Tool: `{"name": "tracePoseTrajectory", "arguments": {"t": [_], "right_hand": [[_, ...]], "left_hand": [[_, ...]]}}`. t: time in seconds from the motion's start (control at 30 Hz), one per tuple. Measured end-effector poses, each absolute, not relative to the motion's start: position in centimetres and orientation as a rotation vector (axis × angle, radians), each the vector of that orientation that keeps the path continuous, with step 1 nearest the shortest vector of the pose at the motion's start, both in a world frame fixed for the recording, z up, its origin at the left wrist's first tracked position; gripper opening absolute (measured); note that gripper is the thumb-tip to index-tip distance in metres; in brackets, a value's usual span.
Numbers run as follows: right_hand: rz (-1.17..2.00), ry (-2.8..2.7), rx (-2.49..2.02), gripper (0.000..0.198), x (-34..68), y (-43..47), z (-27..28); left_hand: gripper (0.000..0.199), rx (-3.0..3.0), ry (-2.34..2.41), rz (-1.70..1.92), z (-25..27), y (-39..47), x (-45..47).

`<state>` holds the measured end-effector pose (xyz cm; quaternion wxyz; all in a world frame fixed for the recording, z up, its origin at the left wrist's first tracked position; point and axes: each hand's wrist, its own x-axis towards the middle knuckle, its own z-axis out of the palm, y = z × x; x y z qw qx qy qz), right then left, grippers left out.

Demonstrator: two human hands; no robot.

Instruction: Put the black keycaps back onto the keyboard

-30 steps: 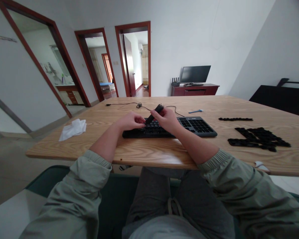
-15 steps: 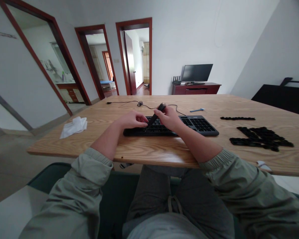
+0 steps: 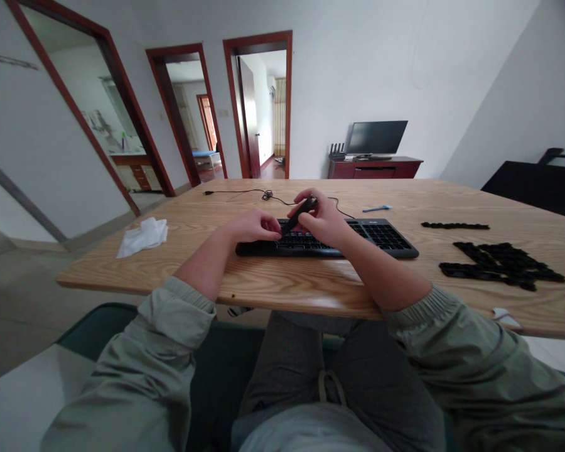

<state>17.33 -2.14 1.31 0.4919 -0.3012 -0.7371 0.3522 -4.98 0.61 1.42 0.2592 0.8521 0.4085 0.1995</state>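
Keyboard (image 3: 388, 237) lies under the right hand (image 3: 327, 221), wrapped round a black tool (image 3: 299, 215), and curled left hand (image 3: 255, 226), its hold unclear.

Dark monitor (image 3: 377, 137), router (image 3: 338, 155), reddish cabinet (image 3: 406, 170)

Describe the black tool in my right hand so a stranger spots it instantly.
On the wooden table lies a dark keyboard. Over it, the right hand holds a stick-shaped black tool, slanting down toward the left hand. Unlike the black pieces lying farther right, it is held off the table.
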Motion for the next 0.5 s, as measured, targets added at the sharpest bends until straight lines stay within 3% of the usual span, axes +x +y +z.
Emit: {"name": "tracePoseTrajectory", "arguments": {"t": [0.33,0.5], "right_hand": [[0.656,-1.942,-0.632,0.037,17.64,-2.50,1.59],[0.622,-2.035,-0.636,0.026,17.61,-2.65,1.69]], "left_hand": [[0.031,2.254,1.104,0.552,1.66,0.58,-5.10],[0.028,2.254,1.112,0.504,1.63,0.74,-5.54]]}}
